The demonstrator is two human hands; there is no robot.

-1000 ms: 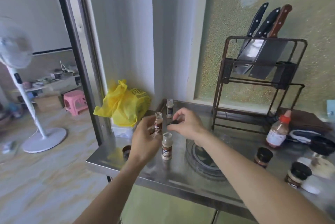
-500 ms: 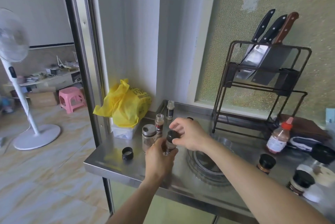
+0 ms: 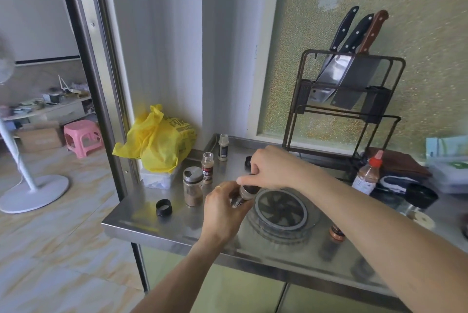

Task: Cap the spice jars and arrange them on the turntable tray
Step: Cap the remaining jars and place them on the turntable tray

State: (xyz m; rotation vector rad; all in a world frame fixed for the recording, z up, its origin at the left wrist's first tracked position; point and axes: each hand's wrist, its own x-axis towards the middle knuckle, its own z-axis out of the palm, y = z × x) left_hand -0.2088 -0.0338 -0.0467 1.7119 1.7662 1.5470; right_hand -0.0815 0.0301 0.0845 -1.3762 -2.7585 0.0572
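Both hands on one item: our left hand grips a small spice jar, tilted; our right hand pinches its cap at 12 o'clock. Step: capping. Next, we judge: tighten, then set it on the turntable, just beside at 3 o'clock.

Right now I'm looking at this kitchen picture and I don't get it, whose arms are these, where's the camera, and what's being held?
There is no machine here: a person wears a camera on the head, looking down at their own hands. The left hand grips a small spice jar, tilted, above the steel counter. The right hand pinches the dark cap at its top. On the counter stand a shaker jar, an uncapped jar and another small jar. A loose black cap lies nearby, beside the round turntable tray.
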